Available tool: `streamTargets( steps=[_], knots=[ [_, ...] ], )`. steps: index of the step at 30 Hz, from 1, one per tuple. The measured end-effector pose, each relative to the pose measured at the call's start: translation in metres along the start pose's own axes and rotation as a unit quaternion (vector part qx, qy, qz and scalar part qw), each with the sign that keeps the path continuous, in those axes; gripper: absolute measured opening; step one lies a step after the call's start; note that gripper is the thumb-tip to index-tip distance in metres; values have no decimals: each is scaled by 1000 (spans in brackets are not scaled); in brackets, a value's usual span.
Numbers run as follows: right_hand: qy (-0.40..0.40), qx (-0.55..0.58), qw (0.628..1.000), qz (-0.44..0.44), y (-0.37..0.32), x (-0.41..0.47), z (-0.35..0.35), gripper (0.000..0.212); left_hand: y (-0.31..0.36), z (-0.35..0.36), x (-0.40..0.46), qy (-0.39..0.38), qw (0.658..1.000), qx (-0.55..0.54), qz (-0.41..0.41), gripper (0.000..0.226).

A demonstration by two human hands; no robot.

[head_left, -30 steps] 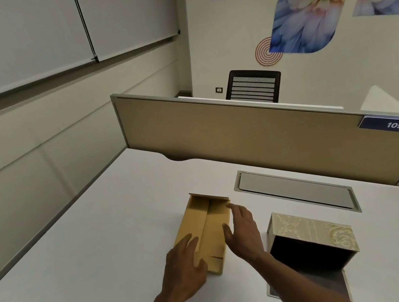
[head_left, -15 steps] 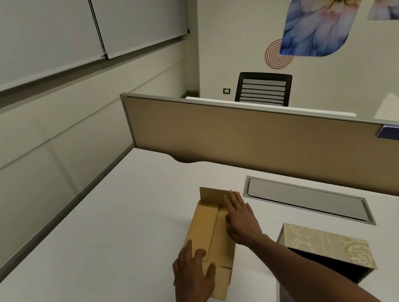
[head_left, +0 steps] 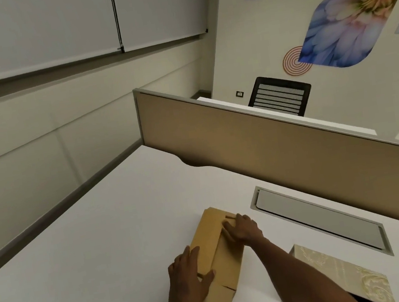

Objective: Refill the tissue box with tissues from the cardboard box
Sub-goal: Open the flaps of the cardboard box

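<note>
Two bare forearms enter from bottom edge of frame, reaching up toward lower centre. Left hand (head_left: 187, 280) lies palm down, fingers together and pointing up-right, thumb spread out to right. Right forearm runs diagonally from lower right. Right hand (head_left: 242, 229) sits higher in frame, palm down, fingers bent and pointing left. Hands apart, not touching.

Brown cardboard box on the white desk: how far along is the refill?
Early. Done: the patterned beige tissue box sits open, its interior dark. In hand: the left hand and right hand press on the brown cardboard box, flaps shut. Left: no tissues show, so opening, removal and refilling remain.
</note>
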State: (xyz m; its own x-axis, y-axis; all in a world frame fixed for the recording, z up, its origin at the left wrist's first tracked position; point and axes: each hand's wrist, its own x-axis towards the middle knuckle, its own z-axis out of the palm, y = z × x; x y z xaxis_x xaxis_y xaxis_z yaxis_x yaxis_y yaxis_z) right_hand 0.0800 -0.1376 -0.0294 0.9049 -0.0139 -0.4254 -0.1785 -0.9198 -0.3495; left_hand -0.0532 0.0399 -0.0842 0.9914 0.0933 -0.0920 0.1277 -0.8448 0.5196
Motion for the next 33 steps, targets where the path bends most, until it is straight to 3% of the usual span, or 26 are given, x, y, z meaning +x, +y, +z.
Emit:
streamTargets(
  steps=[6,14,18,20,22,24,26,28,30,33],
  knots=[
    [-8,61,998,31,-8,10,3,59,-5,-2,-4,43,996,-82,5,71],
    [15,49,998,38,-13,1,18,111,0,-24,5,156,952,-259,-44,51],
    [7,81,995,61,-16,3,19,106,-8,-31,17,205,907,-338,-144,54],
    [2,111,991,71,-19,4,15,101,-16,-32,25,205,898,-343,-184,42],
    [3,146,987,70,-19,5,9,96,-21,-33,32,200,898,-336,-202,37],
    [6,189,980,60,-14,5,3,93,-27,-31,34,202,918,-286,-187,48],
    [1,263,964,45,-5,5,-2,86,-31,-27,34,226,962,-124,-92,72],
    [-2,343,939,19,4,2,-3,80,-32,-22,35,179,983,34,34,83],
    [14,419,908,-3,14,-3,-1,77,-30,-12,35,106,986,95,86,65],
    [24,540,841,6,31,-10,3,50,-25,3,31,33,997,51,37,57]
  ],
)
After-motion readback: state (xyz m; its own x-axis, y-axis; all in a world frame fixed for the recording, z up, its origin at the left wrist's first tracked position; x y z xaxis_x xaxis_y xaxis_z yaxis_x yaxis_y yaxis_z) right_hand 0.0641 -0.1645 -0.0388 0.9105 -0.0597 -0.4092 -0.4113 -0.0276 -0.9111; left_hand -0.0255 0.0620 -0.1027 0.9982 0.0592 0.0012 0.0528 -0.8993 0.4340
